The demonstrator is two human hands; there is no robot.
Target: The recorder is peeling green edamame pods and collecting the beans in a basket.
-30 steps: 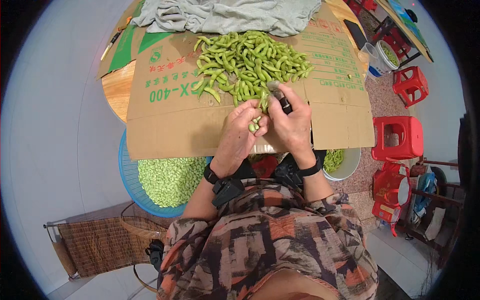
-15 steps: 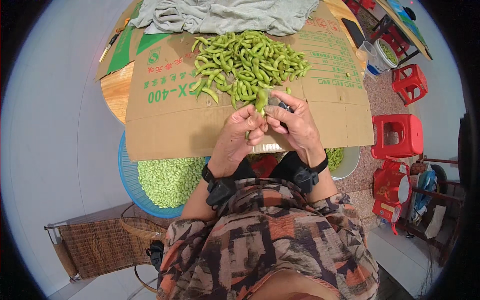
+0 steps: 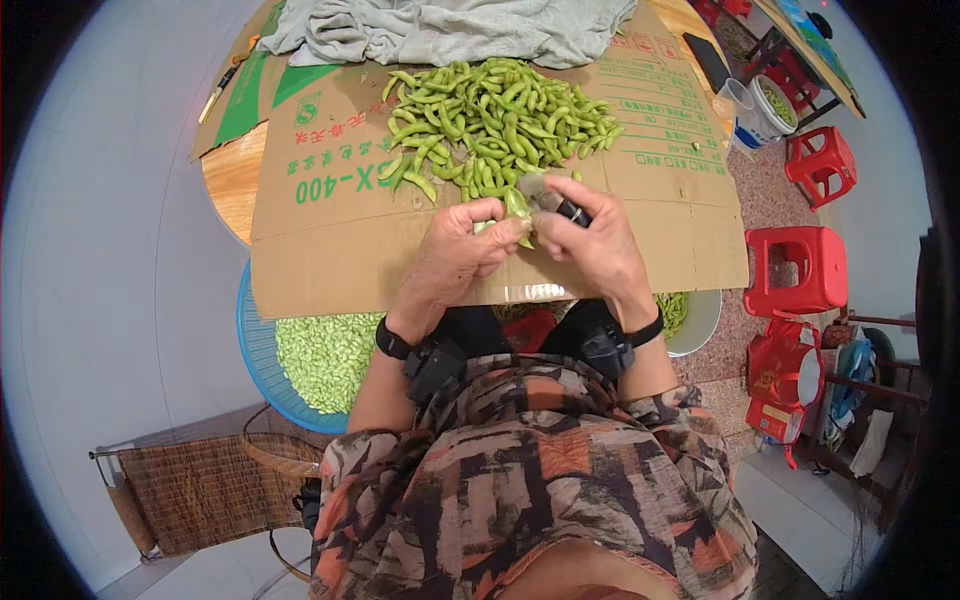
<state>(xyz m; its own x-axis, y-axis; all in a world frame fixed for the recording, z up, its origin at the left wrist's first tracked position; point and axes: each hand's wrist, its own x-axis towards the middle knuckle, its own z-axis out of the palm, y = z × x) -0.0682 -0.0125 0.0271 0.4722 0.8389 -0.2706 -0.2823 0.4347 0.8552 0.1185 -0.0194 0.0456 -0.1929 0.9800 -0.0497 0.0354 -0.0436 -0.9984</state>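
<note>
Pinched in my left hand (image 3: 462, 240) is a green soybean pod (image 3: 517, 204), which looks split, with a pale inside. My right hand (image 3: 598, 238) is closed against the pod's right side, with a small black object (image 3: 573, 212) lying between its fingers; what kind it is I cannot make out. A greyish blurred tip (image 3: 533, 185) shows by its index finger. Just beyond both hands, a heap of green soybean pods (image 3: 500, 120) covers the middle of a flattened cardboard sheet (image 3: 350, 250). Below the board at left, shelled green beans (image 3: 320, 360) fill a blue plastic basket (image 3: 262, 375).
A grey cloth (image 3: 450, 35) lies along the board's far edge. Below the board at right, a metal basin (image 3: 700, 330) holds more pods. Red plastic stools (image 3: 797, 270) stand on the right. A woven chair (image 3: 200, 495) is at lower left, and a white bucket (image 3: 770, 110) at upper right.
The pod has tilted and now looks split, its pale inside showing. My left hand has shifted slightly left, and the right fingers have moved along the pod.
</note>
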